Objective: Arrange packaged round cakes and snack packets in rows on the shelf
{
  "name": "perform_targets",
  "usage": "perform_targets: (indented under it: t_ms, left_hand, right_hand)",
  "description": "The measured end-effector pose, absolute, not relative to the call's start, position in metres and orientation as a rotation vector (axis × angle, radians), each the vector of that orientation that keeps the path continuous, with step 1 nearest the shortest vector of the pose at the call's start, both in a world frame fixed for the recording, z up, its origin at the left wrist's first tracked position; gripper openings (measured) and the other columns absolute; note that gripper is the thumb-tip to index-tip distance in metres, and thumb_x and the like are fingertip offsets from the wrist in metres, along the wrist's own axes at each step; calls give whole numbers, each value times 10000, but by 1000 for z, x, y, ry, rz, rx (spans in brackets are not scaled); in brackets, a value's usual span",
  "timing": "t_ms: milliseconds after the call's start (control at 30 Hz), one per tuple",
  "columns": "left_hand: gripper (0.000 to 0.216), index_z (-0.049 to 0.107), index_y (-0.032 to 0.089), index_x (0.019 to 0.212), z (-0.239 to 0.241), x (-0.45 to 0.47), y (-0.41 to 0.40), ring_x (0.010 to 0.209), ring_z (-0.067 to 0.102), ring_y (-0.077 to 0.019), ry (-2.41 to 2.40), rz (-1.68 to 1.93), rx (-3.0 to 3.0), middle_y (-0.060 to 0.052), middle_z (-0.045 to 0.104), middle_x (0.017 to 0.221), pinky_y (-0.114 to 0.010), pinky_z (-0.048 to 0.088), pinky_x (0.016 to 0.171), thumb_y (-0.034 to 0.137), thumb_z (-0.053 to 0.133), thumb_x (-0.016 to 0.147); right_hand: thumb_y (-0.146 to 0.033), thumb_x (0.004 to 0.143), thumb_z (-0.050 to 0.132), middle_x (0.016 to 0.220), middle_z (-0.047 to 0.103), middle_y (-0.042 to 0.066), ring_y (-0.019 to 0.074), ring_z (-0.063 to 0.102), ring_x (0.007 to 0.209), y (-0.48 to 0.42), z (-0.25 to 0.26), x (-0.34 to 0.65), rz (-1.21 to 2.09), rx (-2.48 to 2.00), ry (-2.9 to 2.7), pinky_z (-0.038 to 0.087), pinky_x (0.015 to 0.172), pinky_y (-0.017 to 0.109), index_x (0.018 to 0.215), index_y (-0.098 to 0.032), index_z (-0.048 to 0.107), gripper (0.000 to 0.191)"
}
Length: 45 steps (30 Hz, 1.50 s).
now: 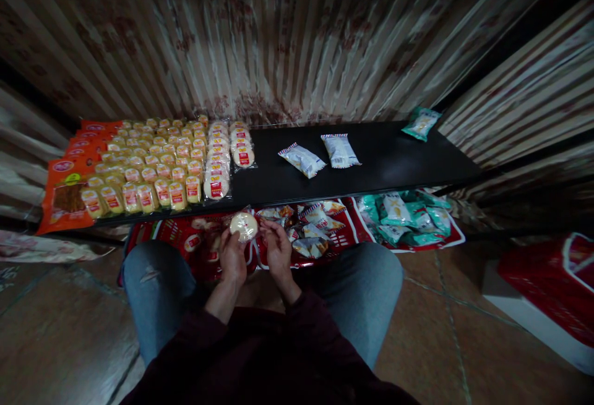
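Note:
A round, pale, flat cake in a clear wrapper (pixel 244 226) is held in front of the black shelf's edge. My left hand (pixel 232 259) grips it from below and the left, its fingers closed on the wrapper. My right hand (pixel 277 248) pinches the wrapper's right edge. Beyond my hands, similar round wrapped cakes (pixel 217 170) lie overlapped in a column on the shelf, with a shorter column (pixel 243 145) to its right. Under my hands, a red basket (pixel 179 232) contains a few more round wrapped cakes.
Rows of small yellow wrapped cakes (pixel 148 173) and orange packets (pixel 69 188) fill the left of the black shelf (pixel 380 157). White packets (pixel 341 150) and a green packet (pixel 421 123) lie farther right. Baskets below hold white packets (pixel 318 232) and green packets (pixel 408 219). My knees flank the baskets.

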<state>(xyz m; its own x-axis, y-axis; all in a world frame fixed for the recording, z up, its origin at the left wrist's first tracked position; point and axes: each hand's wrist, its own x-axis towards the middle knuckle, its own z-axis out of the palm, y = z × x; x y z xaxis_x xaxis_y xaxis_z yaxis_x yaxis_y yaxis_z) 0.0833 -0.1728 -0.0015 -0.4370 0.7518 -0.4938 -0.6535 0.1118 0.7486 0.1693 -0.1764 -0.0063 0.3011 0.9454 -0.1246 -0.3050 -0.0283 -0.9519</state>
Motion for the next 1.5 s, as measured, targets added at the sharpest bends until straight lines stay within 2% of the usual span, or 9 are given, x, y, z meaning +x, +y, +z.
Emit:
perform_targets:
  t_ms: [167, 300, 433, 533, 800, 933, 1067, 1300, 1500]
  left_hand:
    - [307, 571, 207, 964, 6, 90, -177, 825, 639, -158, 1237, 1534, 163, -20, 670, 889, -306, 473, 802, 246, 606, 662]
    - [262, 618, 193, 914, 8, 90, -180, 907, 624, -174, 1255, 1530, 329, -28, 672, 914, -295, 450, 849, 317, 604, 684]
    - [227, 660, 187, 885, 13, 89, -183, 937, 612, -191, 1307, 1492, 491, -31, 677, 935, -294, 446, 861, 290, 608, 690]
    - [276, 676, 193, 955, 15, 88, -186, 982, 603, -205, 1328, 1433, 601, -36, 680, 1006, -303, 440, 888, 270, 607, 699]
    - [289, 669, 202, 1059, 0, 87, -191, 1208, 496, -197, 1367, 1381, 907, -62, 599, 1233, -343, 339, 1059, 276, 546, 808]
    - [294, 639, 213, 1099, -8, 87, -191, 1209, 500, -201, 1368, 1369, 970, -71, 587, 1250, -361, 369, 1040, 279, 551, 827]
    - [350, 598, 226, 1170, -11, 89, -191, 1181, 519, -194, 1408, 1317, 1033, -73, 580, 1252, -363, 401, 1012, 253, 559, 824]
    - [284, 685, 215, 996, -10, 90, -190, 1202, 492, -192, 1563, 1325, 1196, -74, 532, 1248, -378, 357, 1072, 130, 531, 772]
    - [293, 638, 192, 1044, -17, 90, -190, 1189, 510, -207, 1537, 1340, 1059, -97, 541, 1270, -398, 403, 1030, 149, 535, 773]
  right_hand:
    - [-263, 776, 627, 1074, 684, 25, 203, 580, 1045, -180, -6, 167, 1154, -1195, -878, 395, 1007, 353, 977, -245, 709, 218]
    - [-270, 793, 620, 1104, 675, 21, 215, 552, 1095, -183, -3, 166, 1132, -1222, -981, 339, 1056, 375, 1021, -261, 702, 243]
    - [-288, 830, 593, 1151, 647, 31, 202, 560, 1078, -185, 0, 166, 1083, -1244, -1065, 381, 1016, 349, 1104, -259, 658, 283]
    - [-302, 837, 590, 1135, 647, 44, 200, 571, 1062, -185, 2, 166, 1073, -1254, -1092, 402, 999, 341, 1150, -251, 629, 319]
    - [-384, 835, 546, 1167, 646, 87, 211, 594, 1073, -181, -5, 169, 1040, -1332, -1010, 436, 988, 380, 1126, -191, 599, 353]
    - [-403, 822, 538, 1153, 657, 88, 204, 619, 1036, -178, -8, 175, 1098, -1284, -881, 463, 963, 380, 1124, -196, 584, 369]
    - [-450, 825, 537, 1192, 638, 94, 216, 578, 1116, -177, -6, 179, 1105, -1301, -929, 419, 1018, 394, 1089, -190, 620, 380]
    - [-456, 819, 526, 1191, 633, 98, 216, 582, 1095, -176, -12, 175, 1117, -1327, -913, 449, 977, 372, 1117, -185, 601, 410]
    - [-482, 814, 477, 1235, 589, 145, 223, 600, 1036, -173, -23, 180, 1062, -1432, -806, 480, 909, 385, 1242, -150, 506, 542]
